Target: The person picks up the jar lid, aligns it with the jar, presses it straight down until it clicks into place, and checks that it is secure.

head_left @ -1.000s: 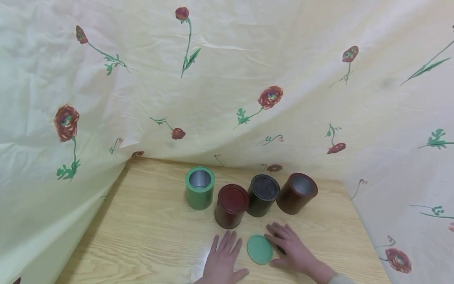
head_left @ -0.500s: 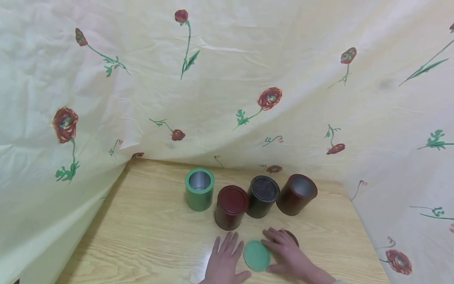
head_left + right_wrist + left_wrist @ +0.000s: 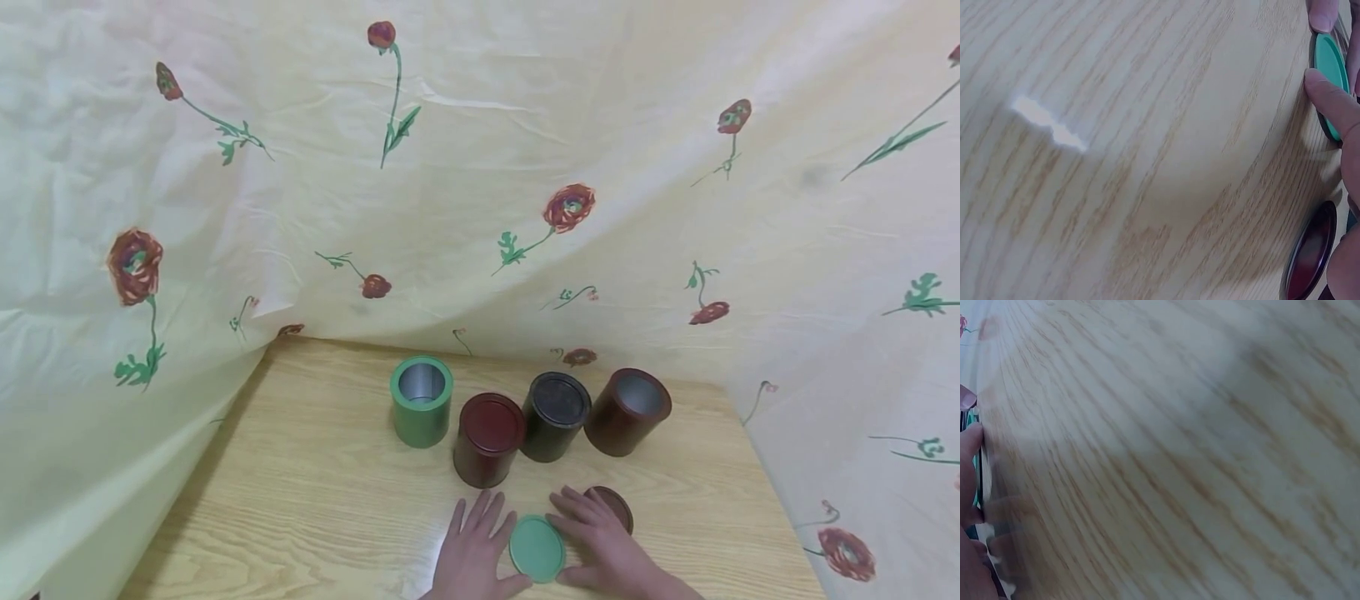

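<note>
Green and round, the lid (image 3: 537, 548) has shifted toward the left hand (image 3: 476, 550), and now lies on the table (image 3: 300, 467) between both hands, seemingly handy to either. At its nine o'clock, the left hand lies released, fingers spread; at three, the right hand (image 3: 603, 542) borders it, fingers extended, grasping nothing. At two o'clock, a brown lid (image 3: 617, 507) has become more exposed. Farther off stand the dark-red lidded can (image 3: 487, 454) at eleven, black lidded can (image 3: 557, 412) near twelve, brown open can (image 3: 618, 427) at one and green open can (image 3: 422, 421) toward ten-thirty.
</note>
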The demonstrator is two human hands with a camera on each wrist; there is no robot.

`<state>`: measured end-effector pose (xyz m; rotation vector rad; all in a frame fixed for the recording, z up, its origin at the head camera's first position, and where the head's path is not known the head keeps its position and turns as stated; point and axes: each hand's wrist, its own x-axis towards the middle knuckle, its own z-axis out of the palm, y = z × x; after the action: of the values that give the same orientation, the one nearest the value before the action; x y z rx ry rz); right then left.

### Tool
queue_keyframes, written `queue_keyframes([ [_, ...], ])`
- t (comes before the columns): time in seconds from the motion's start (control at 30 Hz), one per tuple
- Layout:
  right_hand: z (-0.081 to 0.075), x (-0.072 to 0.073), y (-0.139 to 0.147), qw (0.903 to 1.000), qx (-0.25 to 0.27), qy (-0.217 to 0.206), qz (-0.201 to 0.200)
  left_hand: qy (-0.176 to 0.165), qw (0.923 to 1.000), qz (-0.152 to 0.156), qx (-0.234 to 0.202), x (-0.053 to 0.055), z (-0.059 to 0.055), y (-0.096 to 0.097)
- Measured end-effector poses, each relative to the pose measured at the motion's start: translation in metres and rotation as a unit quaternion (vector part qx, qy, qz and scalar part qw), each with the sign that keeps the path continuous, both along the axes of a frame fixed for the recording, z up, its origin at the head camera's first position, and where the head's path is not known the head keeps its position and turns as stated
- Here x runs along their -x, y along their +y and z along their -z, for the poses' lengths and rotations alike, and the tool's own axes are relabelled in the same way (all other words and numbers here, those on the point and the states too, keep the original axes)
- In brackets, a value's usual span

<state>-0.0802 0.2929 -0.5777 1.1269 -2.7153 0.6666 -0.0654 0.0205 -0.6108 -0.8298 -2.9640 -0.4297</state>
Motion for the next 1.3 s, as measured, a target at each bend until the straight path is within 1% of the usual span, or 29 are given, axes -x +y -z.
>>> queue_keyframes([
  [0.07,-0.001,-0.001,-0.001,1.0,0.002,-0.009,0.004,0.001,1.0,0.001,-0.003,0.001,0.001,0.0],
  [0.2,0.0,-0.002,-0.003,0.9994,0.004,-0.03,0.016,0.013,0.9999,0.006,-0.008,0.002,0.003,-0.001],
  [0.37,0.0,-0.004,-0.006,0.9988,0.002,-0.039,0.029,0.047,0.9987,0.013,-0.012,0.004,0.005,-0.002],
  [0.47,0.001,-0.005,-0.007,0.9991,0.002,-0.029,0.03,0.072,0.9971,0.019,-0.015,0.004,0.007,-0.004],
  [0.53,0.001,-0.006,-0.008,0.9995,0.01,-0.021,0.022,0.088,0.9956,0.025,-0.019,0.005,0.008,-0.006],
  [0.63,0.004,-0.007,-0.009,0.9997,0.023,-0.007,0.01,0.093,0.9948,0.036,-0.022,0.005,0.007,-0.009],
  [0.8,0.009,-0.006,-0.008,0.9986,0.041,0.031,-0.01,0.093,0.9937,0.053,-0.031,0.005,0.005,-0.013],
  [1.07,0.012,-0.007,-0.011,0.9957,0.055,0.07,-0.028,0.14,0.986,0.064,-0.065,0.003,0.007,-0.02],
  [1.2,0.012,-0.008,-0.014,0.9952,0.065,0.066,-0.03,0.158,0.9826,0.069,-0.068,0.003,0.005,-0.026],
  [1.3,0.009,-0.009,-0.017,0.9948,0.07,0.066,-0.031,0.171,0.9808,0.071,-0.061,0.002,0.0,-0.03],
])
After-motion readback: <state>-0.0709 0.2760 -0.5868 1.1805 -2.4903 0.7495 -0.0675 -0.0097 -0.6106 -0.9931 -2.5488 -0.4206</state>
